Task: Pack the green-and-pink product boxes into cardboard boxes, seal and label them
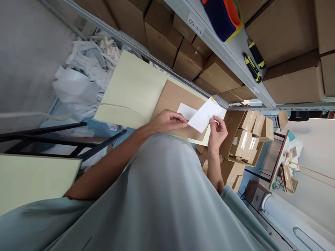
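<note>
Both my hands hold one white paper sheet (205, 115) with a small yellow mark at its far corner. My left hand (167, 122) pinches its near left edge, and my right hand (217, 130) pinches its lower right edge. The sheet hovers tilted over a flat brown cardboard piece (174, 99) that lies on a pale yellow table (131, 90). A second white paper (186, 111) lies on the cardboard, partly under the held sheet.
A metal shelf rack (230, 59) full of brown boxes runs along the far side, with two utility knives (252, 61) on it. White paper scraps (86, 69) pile at the left. Small taped boxes (248, 137) fill an open carton at the right. Black chair legs (52, 136) stand left.
</note>
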Action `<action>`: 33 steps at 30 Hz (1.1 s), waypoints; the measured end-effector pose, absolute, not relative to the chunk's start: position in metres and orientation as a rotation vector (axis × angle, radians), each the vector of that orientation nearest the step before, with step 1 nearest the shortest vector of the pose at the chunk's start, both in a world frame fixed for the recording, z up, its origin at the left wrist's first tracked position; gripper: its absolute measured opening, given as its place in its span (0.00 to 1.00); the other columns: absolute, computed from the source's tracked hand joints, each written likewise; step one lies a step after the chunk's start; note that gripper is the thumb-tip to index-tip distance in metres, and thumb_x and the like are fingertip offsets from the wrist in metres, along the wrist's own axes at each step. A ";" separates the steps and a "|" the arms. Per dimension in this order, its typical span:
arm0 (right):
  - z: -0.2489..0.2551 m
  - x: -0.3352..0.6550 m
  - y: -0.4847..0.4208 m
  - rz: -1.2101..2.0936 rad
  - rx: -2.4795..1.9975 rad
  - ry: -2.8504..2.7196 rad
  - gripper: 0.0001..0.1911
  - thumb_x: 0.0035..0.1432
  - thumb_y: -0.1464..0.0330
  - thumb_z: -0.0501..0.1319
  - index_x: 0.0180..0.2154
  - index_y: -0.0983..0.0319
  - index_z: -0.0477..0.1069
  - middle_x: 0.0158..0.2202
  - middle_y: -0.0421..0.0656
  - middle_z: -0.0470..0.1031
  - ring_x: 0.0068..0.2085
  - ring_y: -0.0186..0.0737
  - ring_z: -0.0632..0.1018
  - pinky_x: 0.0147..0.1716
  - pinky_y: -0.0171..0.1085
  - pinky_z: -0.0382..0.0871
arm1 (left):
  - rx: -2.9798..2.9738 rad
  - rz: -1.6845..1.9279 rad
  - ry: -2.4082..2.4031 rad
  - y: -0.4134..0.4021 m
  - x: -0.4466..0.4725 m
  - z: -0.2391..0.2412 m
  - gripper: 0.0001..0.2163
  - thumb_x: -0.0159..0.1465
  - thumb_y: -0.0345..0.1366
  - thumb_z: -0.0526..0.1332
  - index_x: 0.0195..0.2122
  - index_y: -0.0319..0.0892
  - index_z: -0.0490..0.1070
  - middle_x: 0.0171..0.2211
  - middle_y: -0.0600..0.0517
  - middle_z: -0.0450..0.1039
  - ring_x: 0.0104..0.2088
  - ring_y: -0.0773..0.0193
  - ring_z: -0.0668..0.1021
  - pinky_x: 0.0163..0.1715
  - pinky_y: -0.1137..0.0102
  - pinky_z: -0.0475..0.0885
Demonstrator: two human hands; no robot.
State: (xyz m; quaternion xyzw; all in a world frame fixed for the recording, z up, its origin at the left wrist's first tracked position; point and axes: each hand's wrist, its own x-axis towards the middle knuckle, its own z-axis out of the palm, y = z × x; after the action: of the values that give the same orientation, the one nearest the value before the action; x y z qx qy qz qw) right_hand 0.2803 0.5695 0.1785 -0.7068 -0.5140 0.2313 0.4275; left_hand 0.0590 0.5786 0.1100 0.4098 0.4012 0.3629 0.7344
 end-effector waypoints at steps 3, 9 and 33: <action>0.178 0.294 0.570 0.622 -1.771 -1.281 0.17 0.64 0.55 0.69 0.44 0.63 0.82 0.42 0.46 0.84 0.36 0.36 0.79 0.42 0.38 0.78 | 0.917 0.805 0.908 0.580 0.073 0.111 0.21 0.53 0.57 0.78 0.34 0.43 0.87 0.37 0.46 0.86 0.40 0.53 0.85 0.45 0.62 0.81; 0.170 0.324 0.569 0.701 -1.760 -1.232 0.18 0.64 0.54 0.69 0.44 0.63 0.81 0.39 0.43 0.81 0.32 0.34 0.76 0.45 0.40 0.79 | 0.974 0.810 0.916 0.583 0.098 0.114 0.19 0.55 0.56 0.77 0.32 0.43 0.86 0.35 0.47 0.86 0.39 0.55 0.84 0.45 0.63 0.81; 0.162 0.337 0.542 0.924 -1.645 -1.584 0.09 0.70 0.62 0.67 0.38 0.56 0.83 0.54 0.48 0.86 0.64 0.47 0.79 0.70 0.53 0.69 | 1.203 0.727 0.941 0.585 0.149 0.120 0.12 0.58 0.48 0.68 0.32 0.43 0.82 0.28 0.53 0.80 0.28 0.65 0.75 0.32 0.72 0.72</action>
State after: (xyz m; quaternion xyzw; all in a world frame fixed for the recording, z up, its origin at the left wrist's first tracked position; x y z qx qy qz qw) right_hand 0.3373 0.5418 0.1615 -0.6299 -0.6063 0.3537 0.3325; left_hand 0.1494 0.5847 0.1202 0.5324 0.4164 0.3217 0.6631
